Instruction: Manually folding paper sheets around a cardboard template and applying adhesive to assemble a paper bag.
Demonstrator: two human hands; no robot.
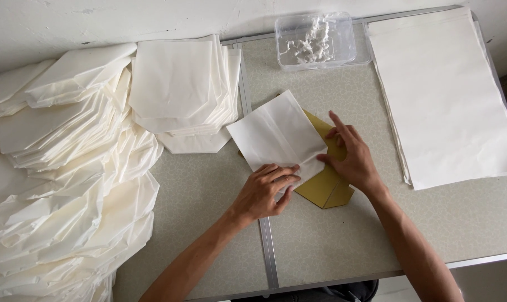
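- The landmark sits mid-table: a folded white paper sheet [278,134], lying tilted over a mustard-yellow card template [327,187] whose angled corner pokes out just below and to the right of the sheet.
- The left hand [264,190] presses flat on the sheet's lower edge, fingers together and stretched toward the right, clamped on nothing.
- The right hand [351,156] rests at the sheet's right edge, on the yellow template; forefinger pointing up and away, the other fingers spread, thumb touching the paper's lower corner.
- The surface under the sheet is a speckled grey-beige tabletop [320,246], with a metal seam strip [267,257] running from above the sheet to the near edge below it.
- Left of the sheet, just beside it: a neat pile of folded white paper bags [178,84].
- Further left, a big sprawl of finished white paper bags [63,184] spills over the table's side.
- Above the sheet: a clear plastic tub [316,40] holding white paste-like lumps.
- Right of the sheet, well apart: a tall stack of flat white paper sheets [443,95].
- Beyond it all, a scuffed white wall [153,17] backs the table.
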